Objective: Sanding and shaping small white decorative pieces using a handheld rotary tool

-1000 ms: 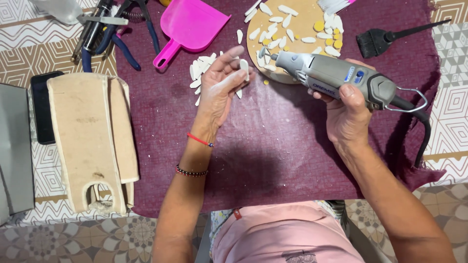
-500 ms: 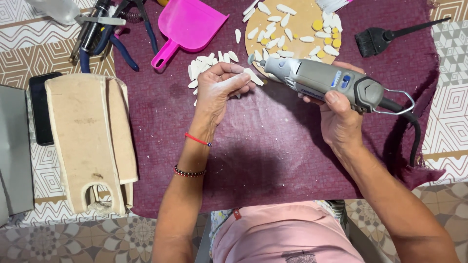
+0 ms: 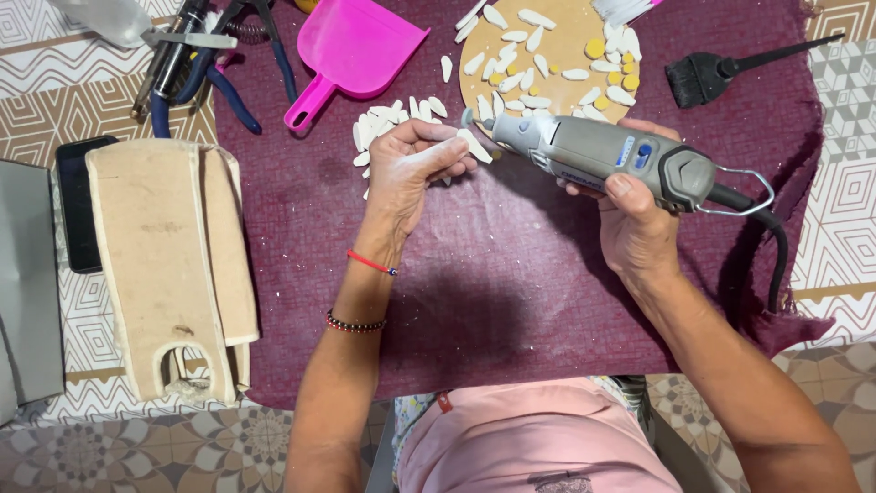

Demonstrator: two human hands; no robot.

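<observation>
- A small white petal-shaped piece (image 3: 475, 146) is pinched at the tips of the left hand (image 3: 412, 169), thumb and forefinger pressed together on it, over the maroon cloth (image 3: 511, 274) that covers the worktop.
- The right hand (image 3: 634, 224) is wrapped around a grey rotary tool (image 3: 598, 155), fingers closed under its body and thumb on top; the tool's tip now sits right at the held piece, apparently touching it.
- A second ago the left hand lay open and slightly higher, with the tool held off to the right; since then the hand has curled shut on the piece and the tool has swung in leftward to meet it, which suggests the grinding or shaping of this one piece is under way.
- Just behind the left hand lies a loose heap of similar white pieces (image 3: 388, 123); beyond the tool, a round wooden board (image 3: 570, 41) carries more white pieces and a few small yellow ones.
- A pink dustpan (image 3: 360, 50) lies near the heap, a black brush (image 3: 707, 78) to the far right on the cloth.
- At the left edge rest pliers with blue handles (image 3: 196, 64), a pale wooden block (image 3: 169, 265) and a dark phone (image 3: 78, 201).
</observation>
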